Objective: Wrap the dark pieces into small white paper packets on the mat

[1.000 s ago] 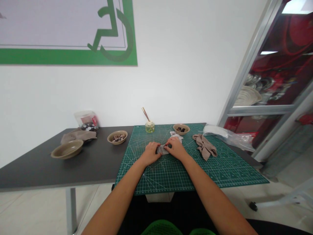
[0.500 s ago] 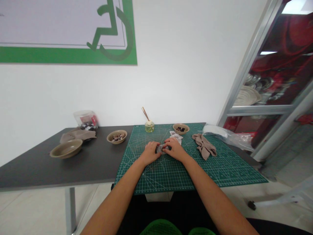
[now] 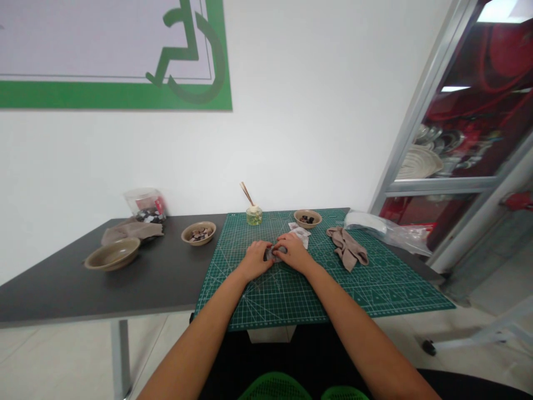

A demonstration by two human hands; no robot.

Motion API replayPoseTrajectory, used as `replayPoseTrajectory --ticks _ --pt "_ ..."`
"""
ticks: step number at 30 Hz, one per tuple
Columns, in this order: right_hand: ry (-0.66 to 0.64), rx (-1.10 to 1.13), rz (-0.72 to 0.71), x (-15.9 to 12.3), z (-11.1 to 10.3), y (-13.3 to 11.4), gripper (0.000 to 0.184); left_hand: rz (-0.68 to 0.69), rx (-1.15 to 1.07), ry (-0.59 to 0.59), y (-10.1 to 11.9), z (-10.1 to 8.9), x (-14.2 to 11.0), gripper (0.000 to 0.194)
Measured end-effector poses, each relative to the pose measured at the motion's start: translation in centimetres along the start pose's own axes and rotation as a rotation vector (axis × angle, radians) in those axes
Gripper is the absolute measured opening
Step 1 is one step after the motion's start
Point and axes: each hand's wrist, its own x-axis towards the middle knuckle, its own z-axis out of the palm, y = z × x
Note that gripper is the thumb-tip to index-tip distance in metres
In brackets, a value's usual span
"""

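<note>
Over the middle of the green cutting mat [image 3: 270,308], my left hand [image 3: 255,259] and my right hand [image 3: 293,253] meet around a small crumpled grey cloth [image 3: 275,255]. Fingers and thumbs of both hands are closed on it from either side. Whether anything lies inside the cloth is hidden by the fingers. Just beyond my right hand is a crumpled white tissue [image 3: 300,232]. A beige bowl [image 3: 308,218] with dark stones stands behind that. To the right a brown cloth [image 3: 347,248] lies on the mat.
A glass reed diffuser [image 3: 254,215] stands at the mat's back edge. On the dark table [image 3: 166,283] at left are a bowl of stones [image 3: 199,233], a larger bowl [image 3: 112,255], another brown cloth [image 3: 131,229] and a clear jar [image 3: 145,203]. A plastic bag [image 3: 385,230] lies at right.
My right fingers have shifted slightly left, closer to my left hand, on the grey cloth. Both hands stay in the same spot on the mat.
</note>
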Motion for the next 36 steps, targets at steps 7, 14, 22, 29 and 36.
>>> replayPoseTrajectory --ticks 7,14,22,29,36 --pt "-0.014 0.043 -0.03 -0.28 -0.16 0.47 0.005 0.003 0.002 0.004 0.08 -0.06 -0.05 0.035" --pt "0.03 -0.058 0.08 -0.07 -0.03 0.37 0.005 0.014 0.0 0.001 0.02 -0.05 0.0 0.035" --pt "0.004 -0.013 -0.006 -0.21 0.3 0.54 0.008 -0.012 0.0 -0.005 0.39 -0.27 -0.07 0.033" --pt "-0.011 0.009 -0.035 -0.28 -0.14 0.22 0.006 -0.01 0.006 -0.006 0.3 -0.24 -0.04 0.035" --pt "0.019 -0.063 0.076 -0.17 -0.04 0.12 0.006 -0.006 -0.005 -0.002 0.3 -0.18 -0.04 0.035"
